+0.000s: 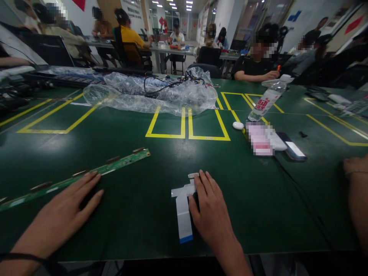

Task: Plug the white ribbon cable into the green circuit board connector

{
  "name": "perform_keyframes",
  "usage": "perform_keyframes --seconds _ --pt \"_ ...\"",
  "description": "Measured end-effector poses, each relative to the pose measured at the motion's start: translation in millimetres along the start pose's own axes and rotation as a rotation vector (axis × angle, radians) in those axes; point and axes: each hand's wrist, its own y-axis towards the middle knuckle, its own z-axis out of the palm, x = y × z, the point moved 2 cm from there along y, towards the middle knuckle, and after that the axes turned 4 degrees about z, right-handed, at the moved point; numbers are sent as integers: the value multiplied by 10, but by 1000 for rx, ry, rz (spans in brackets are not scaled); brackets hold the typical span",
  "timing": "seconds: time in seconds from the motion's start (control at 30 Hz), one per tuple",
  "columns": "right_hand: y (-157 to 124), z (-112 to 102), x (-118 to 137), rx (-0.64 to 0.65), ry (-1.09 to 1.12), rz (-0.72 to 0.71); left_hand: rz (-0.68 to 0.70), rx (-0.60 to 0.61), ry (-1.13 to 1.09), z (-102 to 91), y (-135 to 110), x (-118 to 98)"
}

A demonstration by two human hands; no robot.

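Note:
A long, narrow green circuit board (pixel 110 167) with several connectors along its far edge lies slantwise on the left of the table. My left hand (pixel 64 212) rests flat beside it, fingertips touching its near edge, thumb apart from the fingers. Near the middle lies a folded white flat ribbon cable (pixel 183 218), its near end blue. Over the cable's right side is my right hand (pixel 211 209), open, with fingers stretched forward onto it and the thumb by its edge. The fingers cover part of the cable.
Crumpled clear plastic wrap (pixel 172 96) with black cables spreads across the back of the green table (pixel 138 234). To the right stand a water bottle (pixel 268 100), a white oval object (pixel 238 125) and a phone (pixel 291 147). Another person's arm (pixel 358 191) rests at the right edge.

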Motion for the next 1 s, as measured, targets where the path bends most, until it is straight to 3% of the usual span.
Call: perform_keyframes --seconds 0.1,0.27,0.4,0.5,0.73,1.0 --pt "4 13 0 -4 -17 -3 201 20 -18 73 270 -462" --pt "6 34 -9 -9 -48 6 525 55 -7 -13 701 -1437" --pt "11 39 -15 3 -49 10 633 64 -33 -99 862 -1907" --pt "13 41 -16 9 -42 9 656 39 -61 -100 930 -2005" --pt "19 62 -20 -3 -71 -1 660 -5 -166 20 997 -1928" --pt "21 62 -9 2 -93 -7 650 -63 -229 97 1081 -1985"
